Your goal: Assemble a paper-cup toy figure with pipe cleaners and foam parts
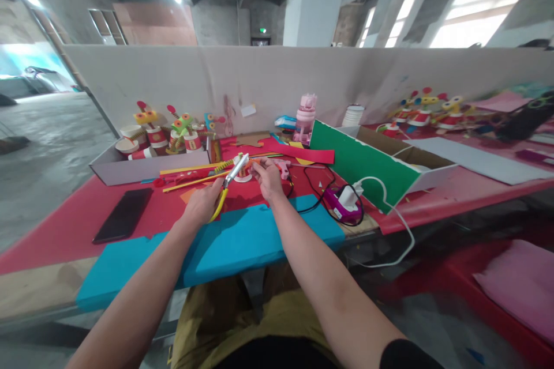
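Observation:
My left hand is closed around the yellow handles of a pair of scissors, whose broad silver blades point up and away. My right hand pinches a small orange piece just right of the blades; its exact shape is too small to make out. Between the hands, partly behind the scissors, stands a white and red paper cup. Yellow and red strips lie to the left of it. A pink hot glue gun appears to lie beyond my right hand, partly hidden.
At the left, a white box holds several paper-cup figures; a black phone lies before it. A green-sided box, purple power strip and trailing cables stand right. Blue sheeting covers the front edge. A pink bottle stands behind.

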{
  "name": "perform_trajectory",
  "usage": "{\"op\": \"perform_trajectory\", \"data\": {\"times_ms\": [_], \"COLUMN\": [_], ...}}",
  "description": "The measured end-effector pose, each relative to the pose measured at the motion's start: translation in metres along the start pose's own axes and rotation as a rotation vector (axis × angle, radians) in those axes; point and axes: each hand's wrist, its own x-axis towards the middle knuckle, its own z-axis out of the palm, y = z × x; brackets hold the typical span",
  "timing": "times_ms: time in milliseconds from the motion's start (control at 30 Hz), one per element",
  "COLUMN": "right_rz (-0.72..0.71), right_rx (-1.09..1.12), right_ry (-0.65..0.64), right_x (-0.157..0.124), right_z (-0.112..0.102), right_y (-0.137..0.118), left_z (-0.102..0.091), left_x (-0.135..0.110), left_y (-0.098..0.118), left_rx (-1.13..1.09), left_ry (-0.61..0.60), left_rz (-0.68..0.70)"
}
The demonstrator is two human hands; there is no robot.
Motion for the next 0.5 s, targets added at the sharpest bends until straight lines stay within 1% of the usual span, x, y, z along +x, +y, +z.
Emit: {"op": "perform_trajectory", "data": {"times_ms": [100,167,367,500], "right_rz": [0.023,0.039,0.091,0.102], "right_rx": [0.028,0.053,0.071,0.065], "right_ry": [-0.020,-0.043,-0.065,-0.115], "right_x": [-0.0001,-0.0005,-0.0033,-0.0057], "right_z": [-0.0003,0.0001,0.0028,0.0040], "right_y": [0.0009,0.0006,-0.0035,-0.0044], "left_z": [0.0022,0.0035,0.0022,-0.0006], "left_x": [0.0002,0.0007,0.0026,0.0031], "left_y": [-0.0043,-0.0067,-0.0053,-0.0014], "left_rx": [-0.033,-0.042,-0.038,-0.035], "left_ry": [0.064,0.086,0.080,0.092], "left_rz": [-0.047,-0.047,0.040,0.094]}}
